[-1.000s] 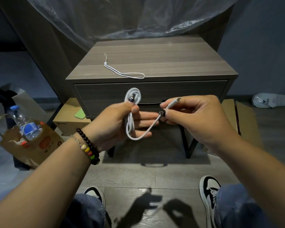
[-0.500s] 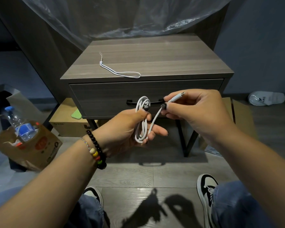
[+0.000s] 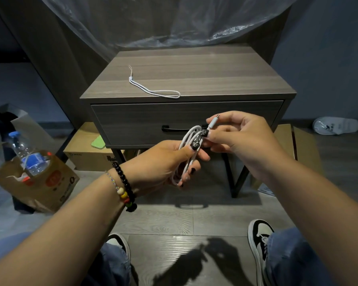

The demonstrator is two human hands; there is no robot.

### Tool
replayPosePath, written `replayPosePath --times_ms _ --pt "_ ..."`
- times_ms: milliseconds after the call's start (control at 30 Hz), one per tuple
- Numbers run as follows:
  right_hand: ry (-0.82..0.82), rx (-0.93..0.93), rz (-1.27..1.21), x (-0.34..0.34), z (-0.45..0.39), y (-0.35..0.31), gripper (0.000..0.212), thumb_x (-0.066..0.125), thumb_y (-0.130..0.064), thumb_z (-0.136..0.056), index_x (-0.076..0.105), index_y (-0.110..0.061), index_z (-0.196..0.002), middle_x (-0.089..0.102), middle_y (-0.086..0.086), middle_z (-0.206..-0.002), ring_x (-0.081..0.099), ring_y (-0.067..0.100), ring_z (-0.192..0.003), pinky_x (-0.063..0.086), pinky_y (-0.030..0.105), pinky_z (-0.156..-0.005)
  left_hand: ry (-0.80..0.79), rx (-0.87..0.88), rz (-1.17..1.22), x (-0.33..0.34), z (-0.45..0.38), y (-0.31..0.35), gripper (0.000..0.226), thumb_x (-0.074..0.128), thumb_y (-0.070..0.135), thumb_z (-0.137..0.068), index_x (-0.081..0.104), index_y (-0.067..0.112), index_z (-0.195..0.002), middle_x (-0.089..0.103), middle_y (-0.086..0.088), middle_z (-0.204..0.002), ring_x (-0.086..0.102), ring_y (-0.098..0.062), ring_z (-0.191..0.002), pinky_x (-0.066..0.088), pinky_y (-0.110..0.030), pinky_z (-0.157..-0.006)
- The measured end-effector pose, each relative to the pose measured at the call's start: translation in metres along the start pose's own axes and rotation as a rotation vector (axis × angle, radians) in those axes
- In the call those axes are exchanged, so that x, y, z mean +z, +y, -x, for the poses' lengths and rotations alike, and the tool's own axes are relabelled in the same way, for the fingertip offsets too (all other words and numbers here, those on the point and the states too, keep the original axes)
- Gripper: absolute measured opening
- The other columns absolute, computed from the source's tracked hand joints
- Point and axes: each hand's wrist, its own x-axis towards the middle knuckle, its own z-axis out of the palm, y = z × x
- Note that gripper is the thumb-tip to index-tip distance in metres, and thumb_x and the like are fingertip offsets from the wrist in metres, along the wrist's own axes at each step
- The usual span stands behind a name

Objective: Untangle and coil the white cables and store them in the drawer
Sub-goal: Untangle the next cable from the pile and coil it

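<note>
My left hand (image 3: 163,162) grips a coiled white cable (image 3: 189,139), its loops held between thumb and fingers in front of the nightstand. My right hand (image 3: 242,141) pinches the cable's free plug end (image 3: 212,123) right beside the coil. A second white cord (image 3: 153,87), a thin looped strap, lies on the grey nightstand top (image 3: 215,75) near its front edge. The drawer (image 3: 132,122) below is closed, and its black handle (image 3: 170,129) shows partly behind the coil.
A paper bag (image 3: 50,182) with a water bottle (image 3: 27,153) stands on the floor at left. Cardboard boxes (image 3: 85,153) sit under and beside the nightstand. A white slipper (image 3: 335,125) lies far right. My shoes and knees are at the bottom.
My right hand has brought the plug end in close to the coil, so the slack strand between the hands is gone. The left hand's coil is tighter and has more loops.
</note>
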Motion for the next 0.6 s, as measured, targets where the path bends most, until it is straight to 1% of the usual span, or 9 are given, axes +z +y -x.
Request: replayPosePath --times_ms 67,133,200,267,333,433,533,567,600 --pt "-0.002 -0.044 0.076 0.0 -0.002 -0.001 0.025 0.072 0.003 -0.078 0.07 -0.009 -0.1 0.068 0.002 -0.076 0.067 0.008 -0.07 0.053 0.018 -0.059 0.018 0.015 -0.018 -0.002 0.001 0.001 0.031 0.031 0.024 -0.102 0.056 0.009 -0.094 0.044 0.002 -0.059 0.037 -0.008 -0.046 0.032 -0.018 -0.044" --pt "-0.007 -0.083 0.114 0.0 -0.006 -0.002 0.022 0.074 -0.001 -0.077 0.072 -0.014 -0.095 0.066 -0.004 -0.074 0.061 0.004 -0.068 0.047 0.015 -0.055 0.059 0.04 -0.015 -0.002 0.002 0.003 0.03 0.029 0.024 -0.103 0.052 0.011 -0.088 0.04 0.003 -0.056 0.033 -0.008 -0.045 0.027 -0.019 -0.045" --pt "-0.001 -0.11 0.092 0.001 -0.01 -0.004 0.017 0.074 -0.003 -0.079 0.072 -0.016 -0.091 0.064 -0.004 -0.071 0.059 0.005 -0.064 0.043 0.014 -0.053 0.123 0.066 0.02 -0.002 0.002 0.005 0.029 0.028 0.024 -0.103 0.048 0.013 -0.085 0.036 0.004 -0.054 0.031 -0.007 -0.043 0.028 -0.019 -0.043" --pt "0.039 -0.158 0.11 0.002 -0.013 -0.004 0.015 0.071 -0.002 -0.082 0.072 -0.015 -0.09 0.066 -0.001 -0.071 0.059 0.004 -0.061 0.043 0.013 -0.052 0.207 0.1 0.112 -0.006 -0.001 0.008 0.028 0.029 0.024 -0.103 0.045 0.016 -0.082 0.034 0.005 -0.054 0.029 -0.006 -0.042 0.029 -0.017 -0.041" --pt "0.081 -0.237 0.206 0.006 -0.017 -0.003 0.014 0.071 -0.003 -0.083 0.072 -0.015 -0.089 0.067 0.0 -0.073 0.06 0.003 -0.062 0.044 0.012 -0.055 0.282 0.139 0.253 -0.014 -0.004 0.011 0.027 0.029 0.021 -0.103 0.043 0.017 -0.081 0.032 0.006 -0.053 0.026 -0.005 -0.041 0.024 -0.017 -0.041" --pt "0.112 -0.364 0.361 0.017 -0.024 0.002 0.015 0.072 -0.006 -0.08 0.073 -0.02 -0.087 0.068 -0.005 -0.075 0.06 0.004 -0.068 0.047 0.015 -0.065 0.366 0.173 0.41 -0.026 -0.005 0.018 0.026 0.029 0.015 -0.101 0.043 0.018 -0.079 0.031 0.006 -0.052 0.026 -0.005 -0.039 0.02 -0.016 -0.041" --pt "0.142 -0.481 0.55 0.028 -0.038 0.005 0.016 0.072 -0.01 -0.081 0.073 -0.019 -0.094 0.066 -0.007 -0.085 0.061 0.006 -0.074 0.045 0.01 -0.067 0.443 0.167 0.418 -0.033 -0.003 0.026 0.024 0.031 0.022 -0.103 0.043 0.016 -0.082 0.034 0.004 -0.053 0.03 -0.006 -0.039 0.026 -0.014 -0.042" --pt "0.157 -0.505 0.597 0.032 -0.045 0.004 0.017 0.072 -0.012 -0.081 0.072 -0.019 -0.097 0.065 -0.006 -0.089 0.06 0.007 -0.076 0.043 0.01 -0.067 0.469 0.156 0.403 -0.034 -0.002 0.028 0.025 0.031 0.026 -0.103 0.044 0.016 -0.085 0.035 0.004 -0.054 0.031 -0.007 -0.04 0.028 -0.015 -0.043" --pt "0.169 -0.521 0.645 0.035 -0.054 0.003 0.019 0.072 -0.014 -0.081 0.071 -0.019 -0.1 0.064 -0.004 -0.093 0.059 0.009 -0.08 0.042 0.013 -0.07 0.491 0.147 0.392 -0.036 -0.001 0.03 0.025 0.031 0.029 -0.103 0.044 0.015 -0.088 0.036 0.003 -0.055 0.032 -0.007 -0.041 0.03 -0.016 -0.044"
